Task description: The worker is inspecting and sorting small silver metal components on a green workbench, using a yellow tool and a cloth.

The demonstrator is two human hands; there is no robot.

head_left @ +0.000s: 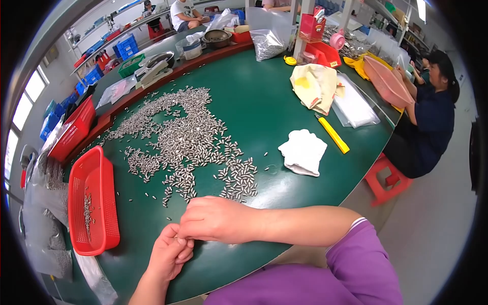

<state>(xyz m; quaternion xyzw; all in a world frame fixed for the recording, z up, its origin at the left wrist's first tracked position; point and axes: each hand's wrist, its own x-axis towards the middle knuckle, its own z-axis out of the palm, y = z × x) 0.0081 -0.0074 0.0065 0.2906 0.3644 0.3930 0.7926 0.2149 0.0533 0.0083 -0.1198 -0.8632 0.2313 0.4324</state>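
Small silvery metal pins [190,134] lie spread in a wide loose heap over the green tabletop [254,112]. At the near edge of the heap, my two hands meet with their fingertips together. My left hand [172,250] has its fingers curled and pinched. My right hand [216,219] bends over it from above, fingers closed, and touches it. Whatever sits between the fingertips is too small or hidden to make out. Left of the heap stands a red perforated basket [104,198] with a few of the pins on its bottom.
A white glove [303,151], a yellow box cutter [333,134], a stained cloth [314,87] and clear plastic bags [354,101] lie on the right. A raised brown ledge [168,76] borders the far side. A co-worker [429,112] sits at the right holding a pink basket [389,81].
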